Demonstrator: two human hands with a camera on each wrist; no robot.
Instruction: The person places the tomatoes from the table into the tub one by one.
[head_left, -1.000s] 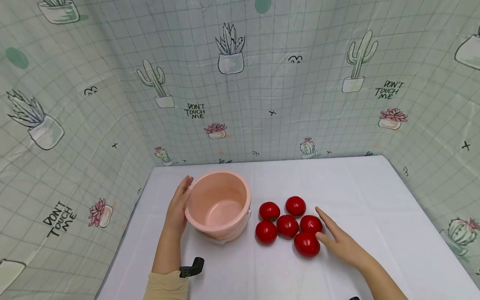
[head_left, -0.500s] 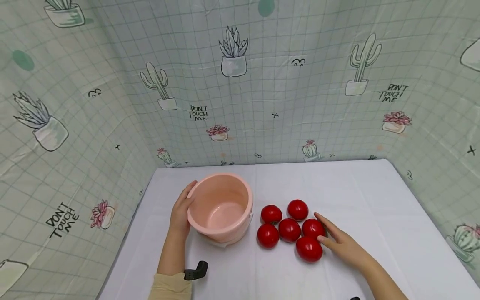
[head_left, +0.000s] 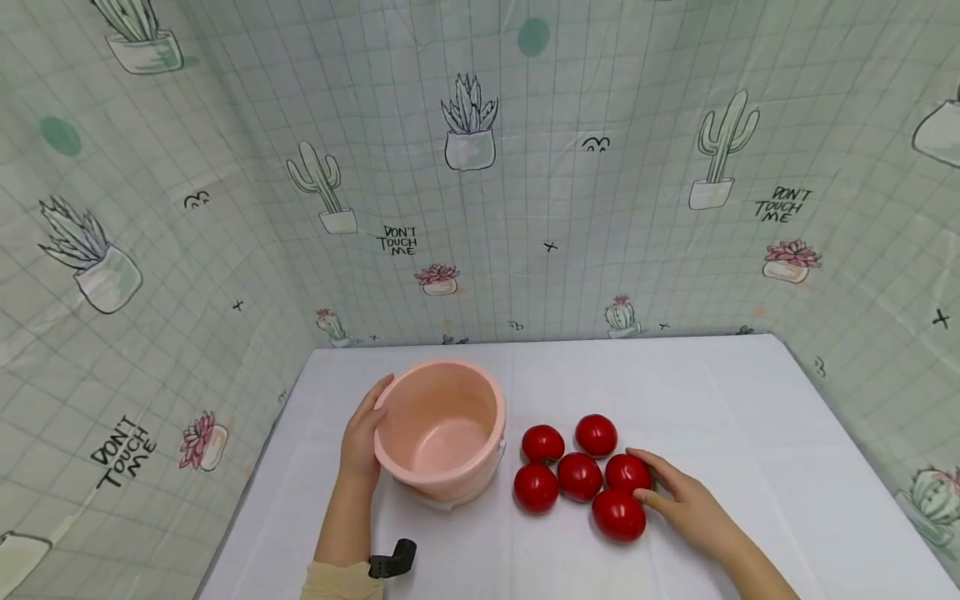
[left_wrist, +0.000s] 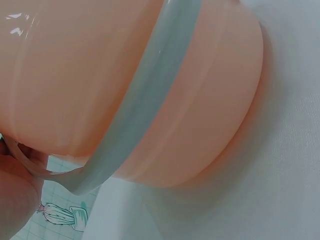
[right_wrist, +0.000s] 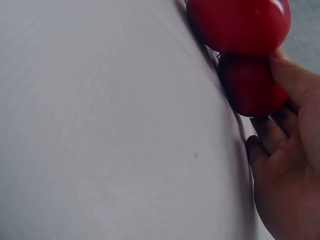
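Observation:
At the left of the table in the head view stands a pink bucket (head_left: pixel 450 492), its inside bare. My left hand (head_left: pixel 360 446) grips its left side, thumb at the rim. In the left wrist view the bucket (left_wrist: pixel 215 100) fills most of the frame, with its pale handle (left_wrist: pixel 145 105) hanging across the wall. My right hand (head_left: pixel 693 504) is around the rightmost tomato (head_left: pixel 628 472), thumb on the near side and fingers behind. In the right wrist view the thumb presses that tomato (right_wrist: pixel 252 87), and a larger tomato (right_wrist: pixel 240 25) sits against it.
Several more red tomatoes lie clustered right of the bucket, among them the nearest tomato (head_left: pixel 618 517) and the middle tomato (head_left: pixel 579 477). A white cloth covers the table (head_left: pixel 697 392). Behind and at both sides hangs a cactus-print curtain (head_left: pixel 540 192).
My right hand has moved in from beside the rightmost tomato and its fingers now go around it. The left hand's thumb has come onto the bucket's rim. The head view has shifted slightly.

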